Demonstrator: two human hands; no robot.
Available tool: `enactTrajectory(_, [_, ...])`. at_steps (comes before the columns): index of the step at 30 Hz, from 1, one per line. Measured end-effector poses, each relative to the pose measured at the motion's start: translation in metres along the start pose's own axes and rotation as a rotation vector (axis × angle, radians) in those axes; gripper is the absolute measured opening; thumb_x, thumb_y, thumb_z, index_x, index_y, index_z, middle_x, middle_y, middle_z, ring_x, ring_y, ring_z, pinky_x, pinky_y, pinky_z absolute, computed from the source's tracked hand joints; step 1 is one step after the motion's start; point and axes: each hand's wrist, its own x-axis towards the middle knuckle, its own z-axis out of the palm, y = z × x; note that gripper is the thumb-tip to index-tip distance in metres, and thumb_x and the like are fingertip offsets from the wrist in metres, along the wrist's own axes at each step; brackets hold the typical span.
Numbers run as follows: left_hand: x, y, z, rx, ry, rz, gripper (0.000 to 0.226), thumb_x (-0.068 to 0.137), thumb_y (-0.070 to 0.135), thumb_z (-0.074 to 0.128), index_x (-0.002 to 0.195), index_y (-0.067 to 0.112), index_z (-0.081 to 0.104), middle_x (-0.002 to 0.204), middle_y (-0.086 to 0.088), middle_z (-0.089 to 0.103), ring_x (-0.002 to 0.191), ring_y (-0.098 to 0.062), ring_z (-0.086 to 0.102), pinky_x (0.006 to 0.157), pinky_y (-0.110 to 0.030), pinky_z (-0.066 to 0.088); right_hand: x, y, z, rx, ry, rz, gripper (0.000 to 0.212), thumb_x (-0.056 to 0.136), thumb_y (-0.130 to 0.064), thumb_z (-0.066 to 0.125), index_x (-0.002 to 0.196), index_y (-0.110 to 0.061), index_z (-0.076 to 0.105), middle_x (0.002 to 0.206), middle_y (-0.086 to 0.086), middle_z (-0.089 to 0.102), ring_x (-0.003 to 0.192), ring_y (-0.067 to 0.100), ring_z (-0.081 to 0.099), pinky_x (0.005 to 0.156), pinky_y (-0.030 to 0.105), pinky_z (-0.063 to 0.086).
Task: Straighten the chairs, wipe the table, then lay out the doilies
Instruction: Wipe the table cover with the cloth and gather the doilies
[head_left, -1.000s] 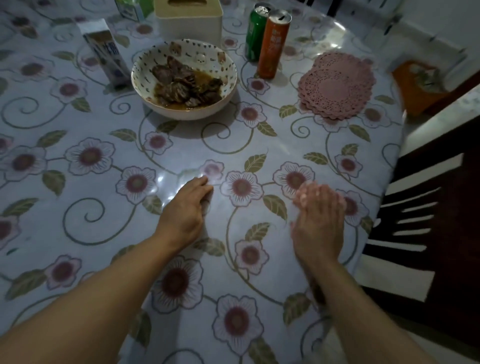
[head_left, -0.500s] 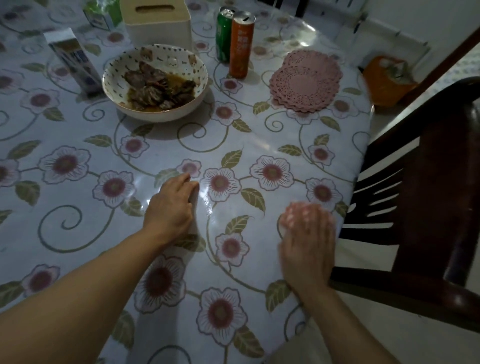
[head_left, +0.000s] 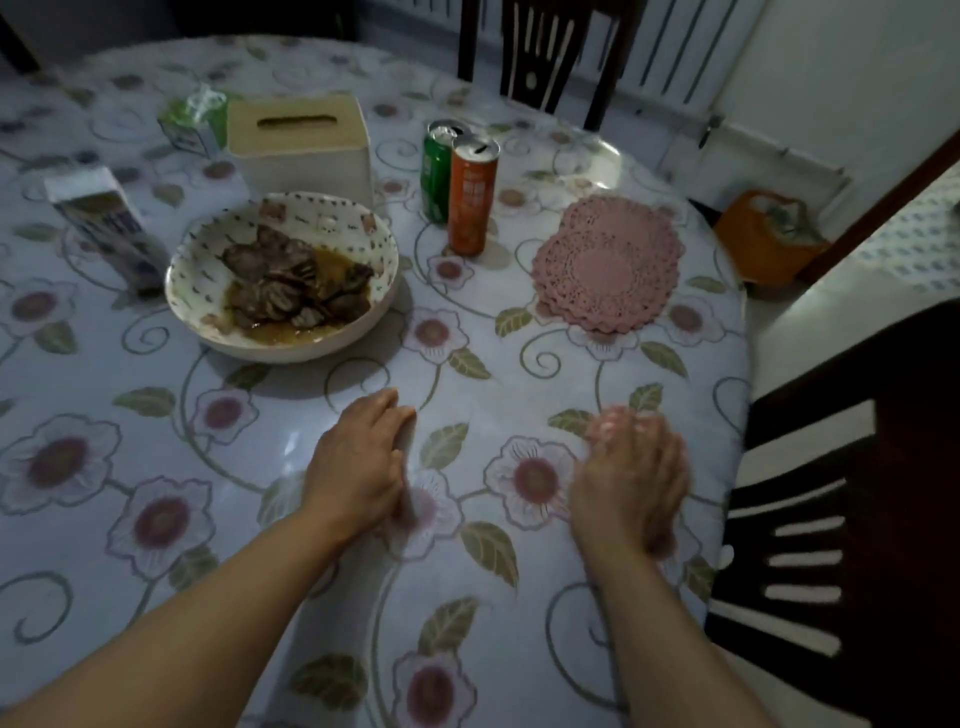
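Observation:
A stack of pink lace doilies (head_left: 609, 265) lies on the flowered table (head_left: 156, 467) toward its right side. My left hand (head_left: 358, 462) rests on the tabletop with its fingers straight, holding nothing. My right hand (head_left: 631, 478) hovers or rests just right of it near the table's right edge, fingers extended and blurred, with nothing in it. A dark wooden chair (head_left: 852, 519) stands close at the right edge of the table. Another dark chair (head_left: 545, 52) stands at the far side.
A spotted bowl of food (head_left: 283, 275) sits ahead of my left hand. Behind it are a tissue box (head_left: 301, 140), a green can (head_left: 439, 166), an orange can (head_left: 471, 195), a milk carton (head_left: 106, 228) and a green packet (head_left: 195, 119). An orange bag (head_left: 769, 239) lies on the floor.
The view has tilted up and back toward the left, so the far chair now shows. Both hands keep their places on the table; the right hand is still blurred.

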Motion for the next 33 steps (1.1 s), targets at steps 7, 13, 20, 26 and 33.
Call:
enactTrajectory(7, [0.024, -0.022, -0.015, -0.003, 0.1, -0.015, 0.059, 0.079, 0.035, 0.024, 0.123, 0.015, 0.059, 0.139, -0.008, 0.049, 0.126, -0.027, 0.047, 0.097, -0.04, 0.044, -0.014, -0.115, 0.032, 0.024, -0.11, -0.702, 0.066, 0.087, -0.024, 0.027, 0.149, -0.004, 0.02, 0.155, 0.025, 0.016, 0.14, 0.047, 0.016, 0.115, 0.059, 0.006])
enactTrajectory(13, [0.013, -0.051, -0.02, -0.053, 0.223, -0.116, 0.051, 0.083, 0.034, 0.032, 0.116, 0.014, 0.065, 0.12, -0.007, 0.062, 0.108, -0.019, 0.054, 0.083, -0.033, 0.049, 0.033, -0.114, 0.037, 0.101, -0.178, -1.005, 0.058, 0.085, -0.018, 0.035, 0.143, -0.016, 0.041, 0.151, 0.009, 0.037, 0.141, 0.03, 0.031, 0.117, 0.046, 0.015])
enactTrajectory(20, [-0.007, -0.081, -0.034, 0.019, 0.21, -0.28, 0.046, 0.086, 0.023, 0.037, 0.124, 0.011, 0.061, 0.131, -0.012, 0.057, 0.12, -0.029, 0.052, 0.098, -0.04, 0.044, 0.058, -0.167, 0.031, 0.007, -0.153, -0.629, 0.055, 0.1, -0.029, 0.022, 0.151, -0.01, 0.015, 0.159, 0.016, 0.012, 0.146, 0.035, 0.008, 0.119, 0.048, -0.004])
enactTrajectory(26, [-0.035, -0.101, -0.048, -0.004, 0.228, -0.379, 0.063, 0.083, 0.039, 0.02, 0.128, 0.015, 0.057, 0.137, -0.007, 0.053, 0.124, -0.028, 0.048, 0.097, -0.039, 0.044, -0.083, -0.139, 0.021, 0.088, -0.304, -1.378, 0.053, 0.09, -0.036, 0.044, 0.14, -0.016, 0.041, 0.147, 0.008, 0.043, 0.137, 0.032, 0.037, 0.112, 0.048, 0.018])
enactTrajectory(33, [-0.063, -0.158, -0.075, -0.025, 0.265, -0.528, 0.047, 0.081, 0.013, 0.039, 0.124, 0.008, 0.058, 0.141, -0.012, 0.047, 0.13, -0.031, 0.041, 0.102, -0.042, 0.04, -0.005, -0.176, 0.042, 0.028, -0.1, -0.68, 0.046, 0.095, -0.024, 0.034, 0.129, 0.0, 0.053, 0.139, 0.026, 0.046, 0.134, 0.04, 0.036, 0.116, 0.049, 0.019])
